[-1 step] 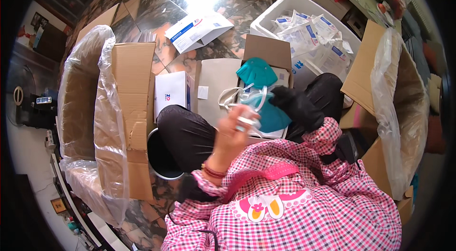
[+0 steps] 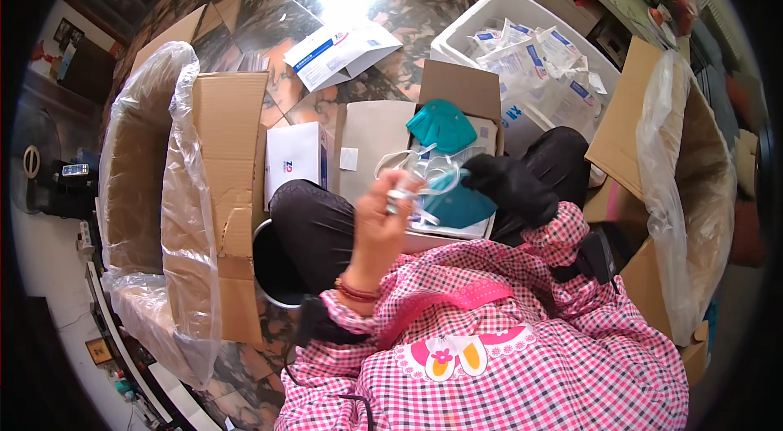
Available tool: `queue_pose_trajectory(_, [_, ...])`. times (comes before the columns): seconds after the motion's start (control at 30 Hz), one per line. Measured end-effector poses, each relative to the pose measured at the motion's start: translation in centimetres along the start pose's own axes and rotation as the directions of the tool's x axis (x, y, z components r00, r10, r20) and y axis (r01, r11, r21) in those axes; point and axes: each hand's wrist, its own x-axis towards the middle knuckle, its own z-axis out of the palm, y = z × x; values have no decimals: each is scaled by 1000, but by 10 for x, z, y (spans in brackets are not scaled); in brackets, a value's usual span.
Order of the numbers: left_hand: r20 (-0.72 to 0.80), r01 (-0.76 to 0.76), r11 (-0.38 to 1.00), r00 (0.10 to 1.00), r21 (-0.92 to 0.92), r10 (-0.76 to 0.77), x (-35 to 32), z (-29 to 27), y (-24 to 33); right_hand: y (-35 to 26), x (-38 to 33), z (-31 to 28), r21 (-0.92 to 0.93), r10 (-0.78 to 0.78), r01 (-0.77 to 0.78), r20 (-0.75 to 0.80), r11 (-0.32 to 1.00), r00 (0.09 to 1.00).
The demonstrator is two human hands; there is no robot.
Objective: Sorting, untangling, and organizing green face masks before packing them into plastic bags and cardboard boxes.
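Note:
My bare left hand (image 2: 382,215) is closed around a small whitish, partly shiny object (image 2: 400,201), too blurred to name. White elastic straps (image 2: 447,160) loop just beyond its fingers. On the other side, my black-gloved right hand (image 2: 515,193) grips the edge of a teal face mask (image 2: 458,209); its fingertips are partly lost against the dark glove. Behind it, another teal face mask (image 2: 443,124) lies in an open cardboard box (image 2: 375,133) between my knees. Whether the straps belong to one mask or both is unclear.
Large plastic-lined cartons stand at left (image 2: 231,162) and right (image 2: 616,125). A white foam bin (image 2: 447,44) holds several clear packets (image 2: 522,64). By my left knee are a white carton (image 2: 294,155) and a dark bucket (image 2: 281,280). A flattened white box (image 2: 342,56) lies ahead.
My left hand has shifted a little left with the small whitish object, away from the held mask. My right hand and the mask have barely moved.

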Motion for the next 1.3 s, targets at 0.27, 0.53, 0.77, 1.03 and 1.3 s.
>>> queue_pose_trajectory(0.27, [418,-349,770,901,535,118,14,-1,3,-42,-1,-4,-138,-171,231,348,963,922])
queue_pose_trajectory(0.53, [255,33,987,967,-155,8,14,16,-38,-15,-2,-1,249,-48,-1,190,968,981])
queue_pose_trajectory(0.77, [270,356,418,929,-836,-251,3,30,-53,-20,0,44,527,128,-72,-70,847,989])
queue_pose_trajectory(1.03, [301,534,293,762,-793,-573,-3,29,-24,79,14,35,730,324,40,-352,683,878])
queue_pose_trajectory(1.3, [-17,368,851,915,-374,-403,27,38,-42,53,33,-40,762,70,380,-483,524,873])
